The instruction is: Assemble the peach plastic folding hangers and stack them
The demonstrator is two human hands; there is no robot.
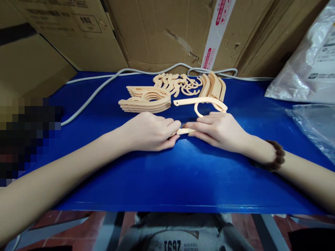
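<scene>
My right hand [220,129] is closed around a cream plastic hanger piece, with a short flat length of hanger arm [183,131] showing past its fingertips. Above its knuckles project a second hanger arm [200,100], with a small hole at the left end, and a curved hook [198,111]. My left hand [150,131] is closed, thumb against fingers, at the left tip of the flat length; its fingers hide most of what they pinch. Just behind the hands lies a stack of folded hangers [146,105].
Loose hooks [178,82] and upright curved hanger arms [213,87] lie farther back on the blue table [157,181]. A white cable [96,89] runs along cardboard boxes [162,35]. Clear plastic bags [300,73] sit at the right.
</scene>
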